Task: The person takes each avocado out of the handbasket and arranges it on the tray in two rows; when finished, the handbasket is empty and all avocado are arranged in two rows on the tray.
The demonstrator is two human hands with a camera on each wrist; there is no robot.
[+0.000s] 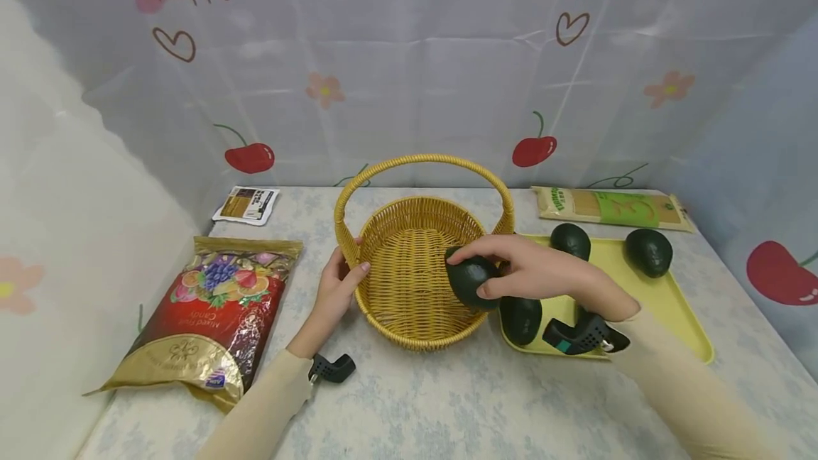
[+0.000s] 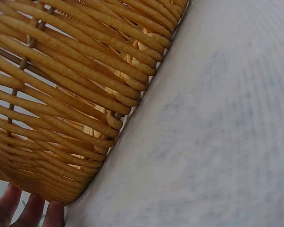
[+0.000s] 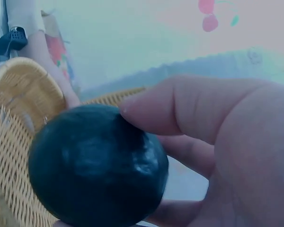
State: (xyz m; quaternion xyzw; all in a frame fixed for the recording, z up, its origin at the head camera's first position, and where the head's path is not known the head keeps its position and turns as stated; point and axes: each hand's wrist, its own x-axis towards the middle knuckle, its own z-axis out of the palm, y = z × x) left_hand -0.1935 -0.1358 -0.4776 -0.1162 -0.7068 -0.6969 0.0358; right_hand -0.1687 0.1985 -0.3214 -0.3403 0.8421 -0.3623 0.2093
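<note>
A yellow wicker basket (image 1: 415, 282) with a tall arched handle stands in the middle of the table. My left hand (image 1: 339, 279) grips its left side, thumb over the rim by the handle's base; in the left wrist view, fingertips (image 2: 33, 210) lie against the outer weave (image 2: 61, 94). With thumb and fingers round it, my right hand (image 1: 533, 265) holds a dark green avocado (image 1: 469, 282) over the basket's right inner edge. The right wrist view shows the avocado (image 3: 97, 165) close up, glossy and rounded, with the thumb (image 3: 154, 109) on top.
Right of the basket lies a yellow tray (image 1: 677, 318) bearing several more avocados (image 1: 648, 253), partly hidden under my right arm. Behind it is a long noodle-like packet (image 1: 613, 208). A red candy bag (image 1: 217, 311) lies on the left, with a small white packet (image 1: 247, 205) farther back.
</note>
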